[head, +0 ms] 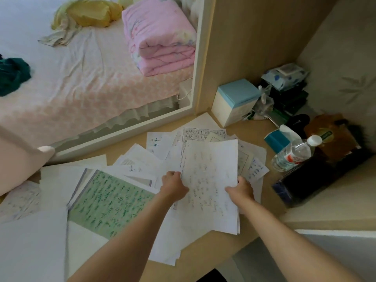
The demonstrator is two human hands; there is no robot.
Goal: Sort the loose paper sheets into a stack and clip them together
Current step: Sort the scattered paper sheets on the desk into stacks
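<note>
Forearms [126,237] reach over the surface [264,210], where loose sheets [142,159] lie scattered. A small stack [211,176], right of centre, is gripped at its sides by left hand [174,185] and right hand [243,188]. Gathering seems underway; next, more sheets must join it, squared before clipping.

left hand [174,185] and right hand [242,189] gripping a white sheet [211,180] by its sides, loose papers [114,198] spread over the desk [256,228], water bottle [295,153] nearby
</note>
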